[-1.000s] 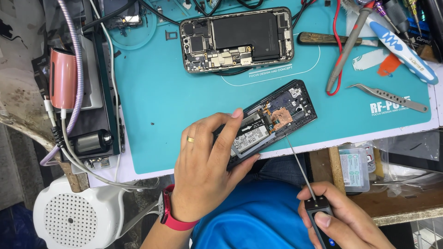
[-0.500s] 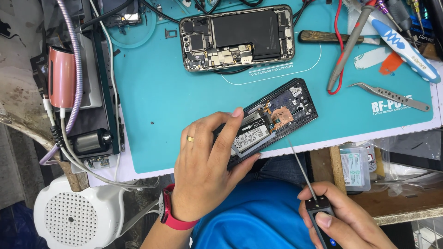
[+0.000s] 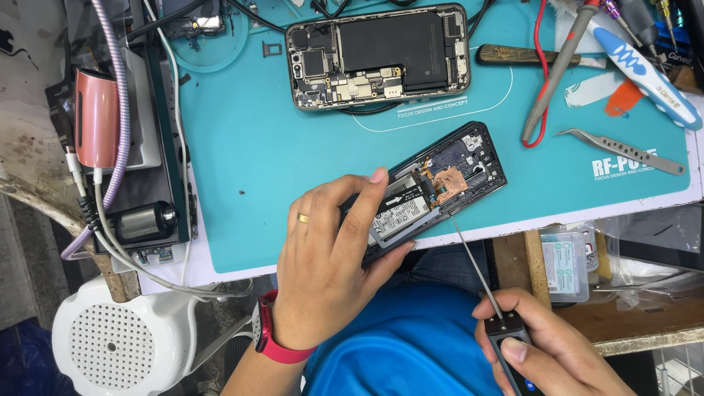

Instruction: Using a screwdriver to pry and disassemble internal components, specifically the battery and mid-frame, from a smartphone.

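Two hands work on an open phone at the mat's near edge.

The left hand (image 3: 330,264) curls around the opened phone (image 3: 433,191), fingers pinching its sides. At about 5 o'clock, the right hand (image 3: 550,352) grips a thin screwdriver (image 3: 491,297), its tip touching the phone. Bare teal mat (image 3: 249,161) lies at 10 o'clock; another open phone (image 3: 378,55) sits at 12.

Head view, steeply down, close
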